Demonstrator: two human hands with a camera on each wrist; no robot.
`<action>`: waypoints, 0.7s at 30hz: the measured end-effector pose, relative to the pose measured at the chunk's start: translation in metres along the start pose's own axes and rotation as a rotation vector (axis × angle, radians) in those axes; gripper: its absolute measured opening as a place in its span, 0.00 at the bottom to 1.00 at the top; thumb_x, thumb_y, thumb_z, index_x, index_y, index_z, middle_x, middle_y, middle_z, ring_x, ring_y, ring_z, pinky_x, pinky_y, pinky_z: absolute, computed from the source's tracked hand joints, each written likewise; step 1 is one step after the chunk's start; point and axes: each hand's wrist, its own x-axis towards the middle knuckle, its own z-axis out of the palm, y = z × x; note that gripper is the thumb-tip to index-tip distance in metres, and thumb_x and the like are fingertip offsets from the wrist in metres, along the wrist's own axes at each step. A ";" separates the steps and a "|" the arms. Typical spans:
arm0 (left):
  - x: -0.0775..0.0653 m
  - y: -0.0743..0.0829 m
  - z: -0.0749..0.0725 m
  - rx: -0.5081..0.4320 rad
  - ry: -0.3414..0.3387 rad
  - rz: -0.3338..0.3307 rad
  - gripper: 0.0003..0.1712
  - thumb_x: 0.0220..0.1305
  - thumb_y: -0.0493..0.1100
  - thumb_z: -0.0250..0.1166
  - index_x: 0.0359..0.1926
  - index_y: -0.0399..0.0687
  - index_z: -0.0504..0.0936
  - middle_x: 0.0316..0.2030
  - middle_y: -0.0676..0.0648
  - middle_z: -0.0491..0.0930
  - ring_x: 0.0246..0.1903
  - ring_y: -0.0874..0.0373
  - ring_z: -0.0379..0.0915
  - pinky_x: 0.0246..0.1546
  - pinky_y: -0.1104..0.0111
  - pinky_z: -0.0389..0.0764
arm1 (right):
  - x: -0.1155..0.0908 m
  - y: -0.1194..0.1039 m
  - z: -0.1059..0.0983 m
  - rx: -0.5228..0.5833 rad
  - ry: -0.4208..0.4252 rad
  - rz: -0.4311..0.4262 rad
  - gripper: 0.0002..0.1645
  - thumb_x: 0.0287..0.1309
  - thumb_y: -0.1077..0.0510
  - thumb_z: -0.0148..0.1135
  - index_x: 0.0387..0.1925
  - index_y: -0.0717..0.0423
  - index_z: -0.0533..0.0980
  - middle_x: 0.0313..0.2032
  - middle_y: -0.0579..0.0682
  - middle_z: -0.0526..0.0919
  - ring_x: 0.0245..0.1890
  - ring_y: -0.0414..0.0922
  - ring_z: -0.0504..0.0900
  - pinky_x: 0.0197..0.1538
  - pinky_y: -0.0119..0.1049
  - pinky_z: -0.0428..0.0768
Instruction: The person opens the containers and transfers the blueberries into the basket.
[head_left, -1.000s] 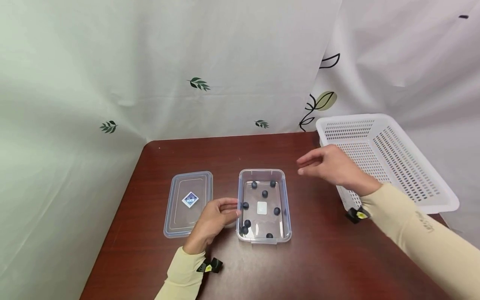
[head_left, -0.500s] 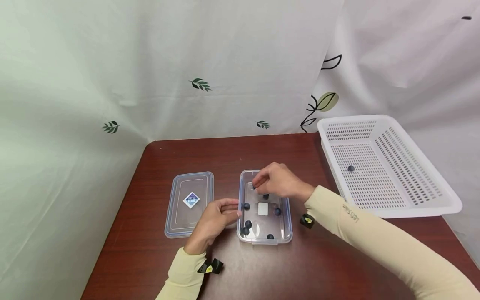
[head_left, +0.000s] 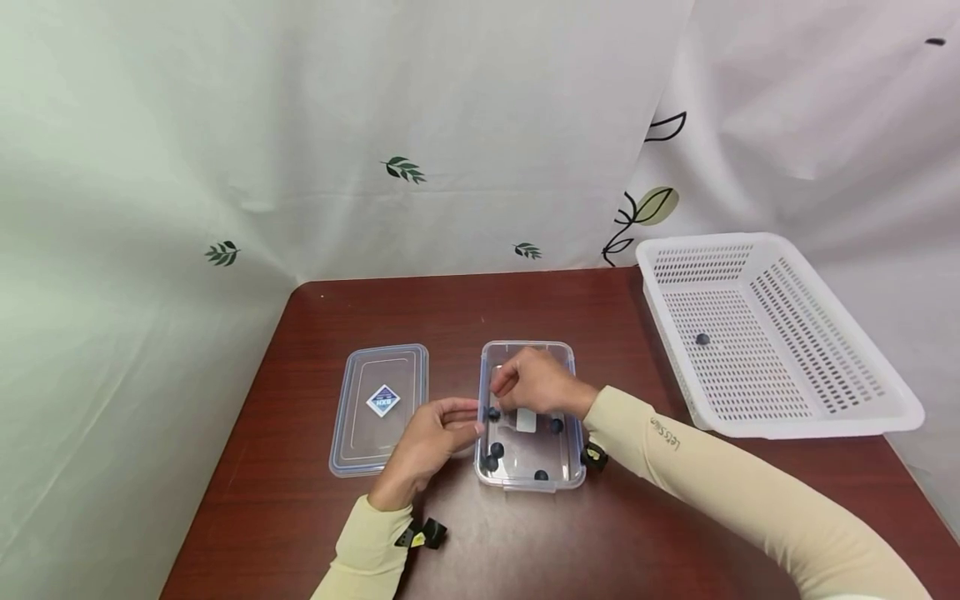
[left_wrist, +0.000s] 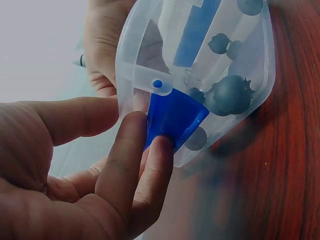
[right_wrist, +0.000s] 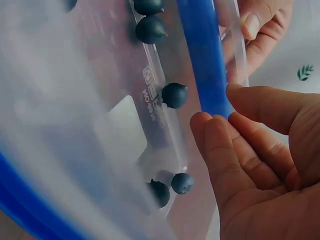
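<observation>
A clear plastic food container [head_left: 517, 467] with blue latches stands on the table, several blueberries [head_left: 557, 426] lying on its bottom. My left hand [head_left: 427, 442] is at its left side. In the left wrist view the thumb meets the rim, and bent fingers hold the blue latch [left_wrist: 175, 120]. Reaching into the container from the right, my right hand [head_left: 540, 383] covers part of the far end. The right wrist view shows its thumb and fingertips slightly apart, nothing between them, close to a blueberry [right_wrist: 175, 95] below the wall.
A white perforated basket [head_left: 817, 427] stands at the right with one blueberry [head_left: 702, 339] on its bottom. The container's clear lid [head_left: 352, 442] lies flat at the left. Behind the dark red table [head_left: 450, 304] hangs a light curtain [head_left: 315, 167].
My right hand has come from the basket's near-left rim into the container, then shifted slightly left and nearer. A blueberry now shows in the basket. The left hand stays put.
</observation>
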 end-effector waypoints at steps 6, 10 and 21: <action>0.001 0.000 -0.001 0.000 0.007 0.002 0.23 0.65 0.28 0.68 0.60 0.26 0.80 0.56 0.27 0.84 0.55 0.41 0.86 0.46 0.73 0.84 | 0.000 0.006 0.003 -0.064 0.009 -0.009 0.12 0.49 0.62 0.79 0.39 0.54 0.91 0.31 0.43 0.93 0.31 0.32 0.88 0.38 0.29 0.84; 0.001 0.000 -0.002 0.003 0.007 0.002 0.23 0.65 0.28 0.68 0.60 0.26 0.80 0.56 0.27 0.84 0.55 0.42 0.86 0.46 0.73 0.84 | 0.000 0.010 0.007 -0.101 0.001 -0.016 0.11 0.49 0.61 0.79 0.37 0.51 0.92 0.30 0.41 0.93 0.30 0.30 0.86 0.36 0.28 0.82; -0.001 0.000 -0.003 0.003 -0.011 0.001 0.23 0.66 0.29 0.68 0.61 0.26 0.80 0.57 0.27 0.84 0.56 0.41 0.85 0.47 0.73 0.84 | 0.003 0.012 0.018 -0.112 0.002 -0.028 0.10 0.50 0.60 0.83 0.37 0.50 0.92 0.29 0.39 0.92 0.29 0.29 0.86 0.33 0.28 0.83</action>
